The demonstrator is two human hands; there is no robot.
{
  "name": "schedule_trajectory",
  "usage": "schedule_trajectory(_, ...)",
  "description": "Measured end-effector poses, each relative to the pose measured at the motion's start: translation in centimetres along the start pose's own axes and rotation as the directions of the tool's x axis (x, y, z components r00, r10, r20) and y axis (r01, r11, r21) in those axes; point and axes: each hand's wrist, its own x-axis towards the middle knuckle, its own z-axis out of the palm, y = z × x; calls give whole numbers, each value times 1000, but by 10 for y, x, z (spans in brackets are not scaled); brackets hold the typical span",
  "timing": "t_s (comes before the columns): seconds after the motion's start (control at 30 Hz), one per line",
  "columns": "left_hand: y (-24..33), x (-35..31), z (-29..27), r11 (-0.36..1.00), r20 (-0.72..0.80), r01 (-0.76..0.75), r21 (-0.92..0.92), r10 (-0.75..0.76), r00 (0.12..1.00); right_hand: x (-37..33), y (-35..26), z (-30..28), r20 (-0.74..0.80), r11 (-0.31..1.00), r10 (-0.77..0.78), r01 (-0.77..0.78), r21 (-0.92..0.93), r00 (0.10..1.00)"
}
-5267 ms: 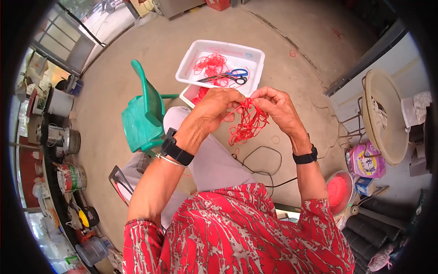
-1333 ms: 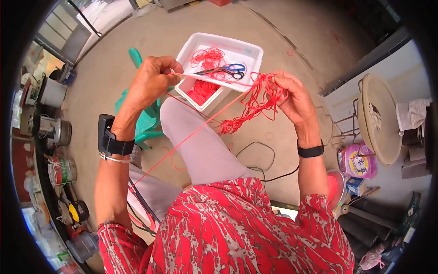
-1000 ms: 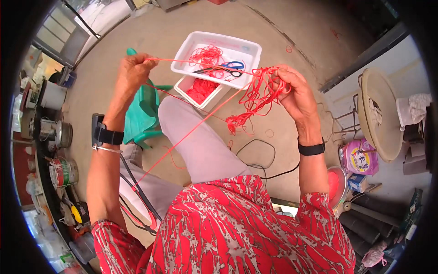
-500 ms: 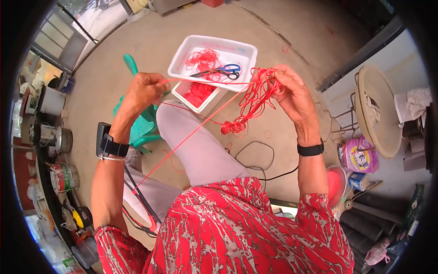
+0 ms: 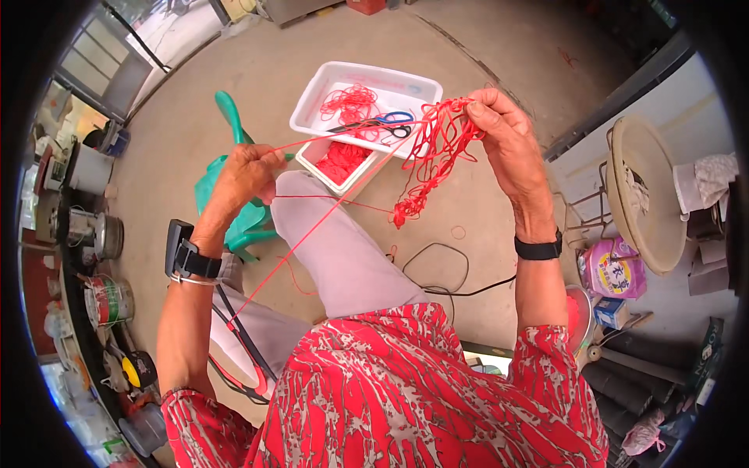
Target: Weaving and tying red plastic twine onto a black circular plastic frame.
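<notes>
My right hand (image 5: pixel 507 132) pinches the top of a tangled bundle of red cord (image 5: pixel 437 148), which hangs in loops with a tight knot at its lower end. My left hand (image 5: pixel 248 173) is closed on a strand of the same cord, stretched across to the bundle. A second strand runs from the left hand to the knot, and a long one slants down past my leg. Beyond the hands stands a white tray (image 5: pixel 312 101) holding loose red cord (image 5: pixel 347 105) and blue-and-black scissors (image 5: pixel 390 121). Partly beneath it, a smaller white container (image 5: pixel 337 187) holds more red cord.
A green plastic stool (image 5: pixel 253 222) stands left of my knee. A black cable (image 5: pixel 480 294) lies on the floor to the right. Pots and a bucket (image 5: pixel 109 300) line the left side. A large round basin (image 5: pixel 644 195) leans at the right, above a purple package (image 5: pixel 614 267).
My right hand has moved slightly up and right, lifting the bundle and its knot. My left hand has dropped a little, and the strands between the hands have shifted.
</notes>
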Motion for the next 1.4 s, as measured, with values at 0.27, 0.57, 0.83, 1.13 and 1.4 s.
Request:
schedule_trajectory(0.27, 4, -2, -17, 951, -90, 81, -298, -113, 990, -6, 0, 4, -34, 999, 43, -42, 35, 998)
schedule_trajectory(0.57, -32, 16, -47, 617, -206, 10, -787, -278, 938, -15, 3, 1, -30, 998, 61, -60, 32, 998)
schedule_trajectory(0.83, -31, 16, -19, 871, -51, 200, -449, -249, 967, -16, 0, -2, -6, 990, 75, -73, 123, 997)
schedule_trajectory(1.13, 4, 1, 15, 987, 111, -150, 51, 144, 983, -10, -6, 1, 30, 984, 108, -111, 138, 994)
schedule_trajectory(1.4, 80, -19, 93, 753, -119, -656, -48, 648, 753, -11, -7, 0, 38, 983, 113, -118, 142, 993)
